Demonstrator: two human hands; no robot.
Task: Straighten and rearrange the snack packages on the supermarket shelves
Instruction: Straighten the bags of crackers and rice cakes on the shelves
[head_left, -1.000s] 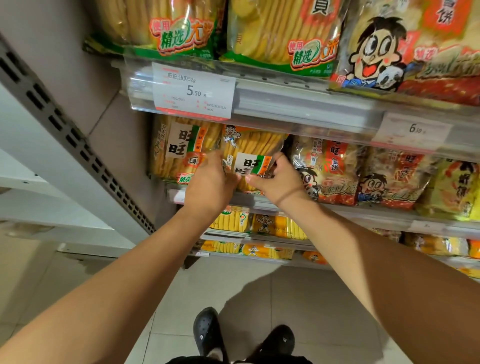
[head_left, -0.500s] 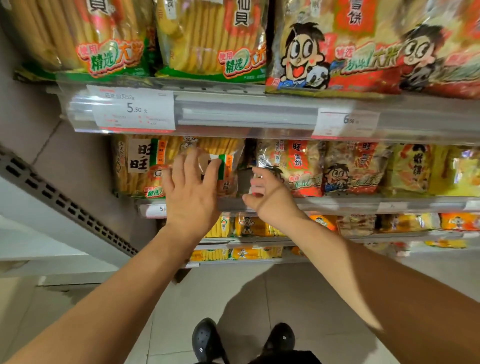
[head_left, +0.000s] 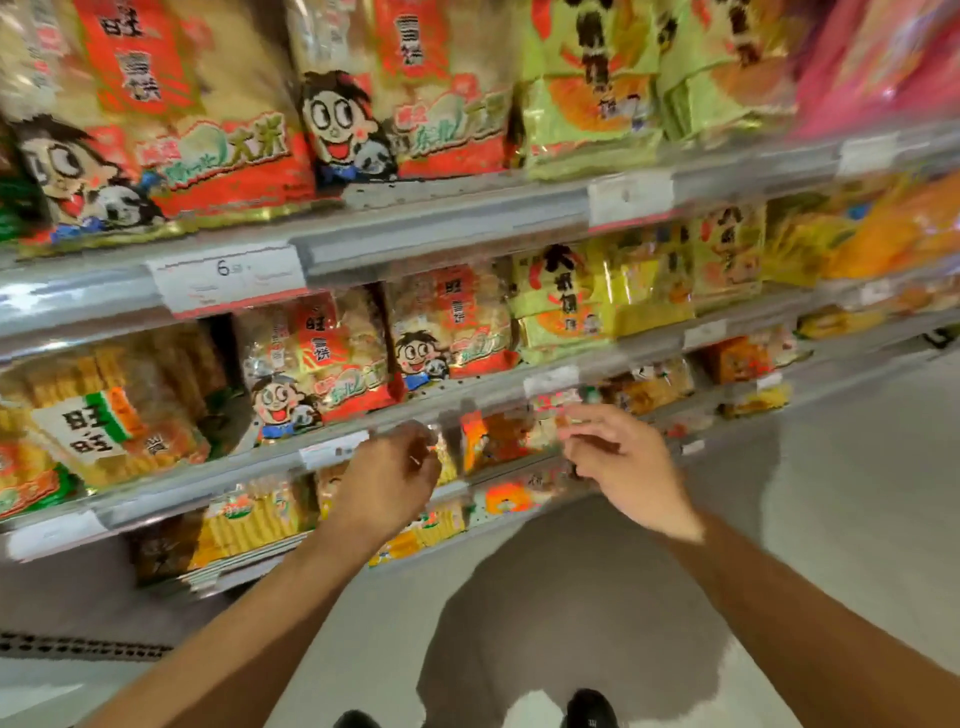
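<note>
here, our left hand (head_left: 387, 480) and right hand (head_left: 618, 457) hung loosely curled, holding nothing, before the shelf rail (head_left: 260, 465). red snack packages (head_left: 332, 364) stood upright just above and left, nearer our left hand. motion blur hid the lower packs behind our fingers.

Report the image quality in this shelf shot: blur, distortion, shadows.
Head view: motion blur smears the whole frame, worst at the right edge; price tag barely legible; both hands, left and right, soft-edged; wide-angle lens bows the shelves; a dark shadow lies on the floor.
</note>
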